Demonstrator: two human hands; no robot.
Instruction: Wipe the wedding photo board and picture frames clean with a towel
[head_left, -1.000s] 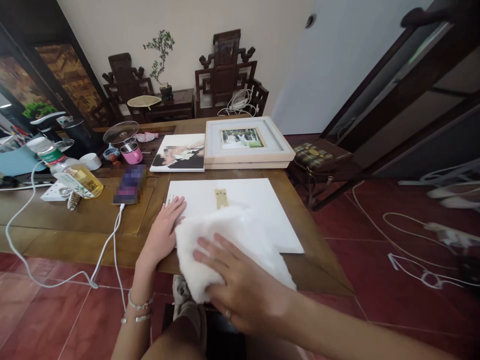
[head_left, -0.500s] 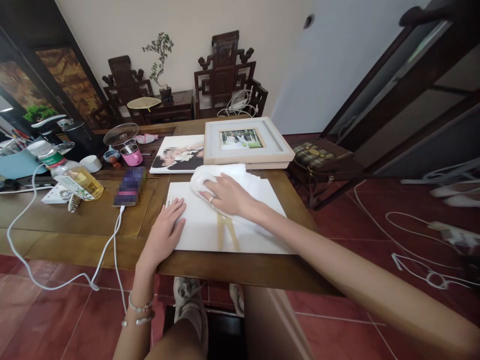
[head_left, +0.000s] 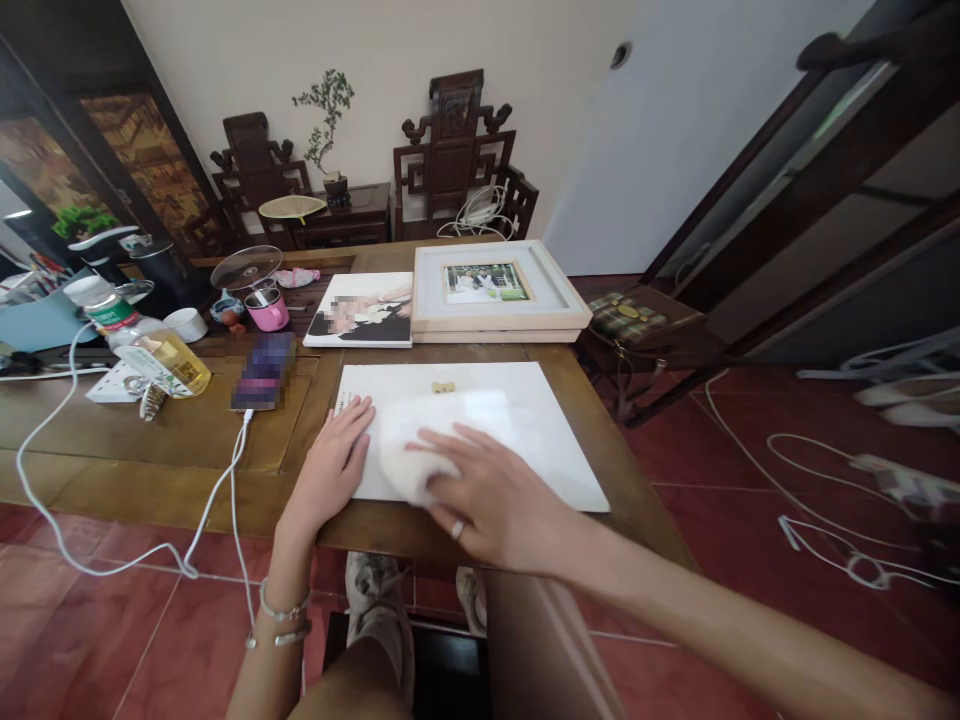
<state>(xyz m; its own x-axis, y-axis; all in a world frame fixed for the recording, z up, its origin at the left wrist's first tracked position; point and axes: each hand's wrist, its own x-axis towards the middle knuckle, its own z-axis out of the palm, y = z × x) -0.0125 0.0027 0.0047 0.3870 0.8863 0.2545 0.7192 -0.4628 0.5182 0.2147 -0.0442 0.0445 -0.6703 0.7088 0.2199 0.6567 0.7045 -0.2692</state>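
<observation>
A flat white panel [head_left: 566, 460] lies near the front edge of the wooden table. My left hand [head_left: 330, 468] rests on its left edge with the fingers stretched out flat, next to small dark print. A bunched white cloth [head_left: 411, 455], slightly blurred, is under my right hand [head_left: 499, 500] at the panel's near side. The right fingers press on the cloth and hold it against the surface. Beyond the cloth, a small golden-tan patch [head_left: 443, 387] shows on the panel; the cloth and hand hide what lies nearer.
Behind the panel are a light wooden picture frame [head_left: 495, 328] and a photo print [head_left: 375, 318]. To the left lie a charging phone [head_left: 262, 372], a bottle of yellow liquid [head_left: 169, 362] and a pink cup [head_left: 268, 312]. A white cable [head_left: 232, 470] hangs over the front edge.
My right hand has pulled the cloth toward me across the panel, uncovering the far end of the tan mark and covering its near part. My left hand has stayed in place.
</observation>
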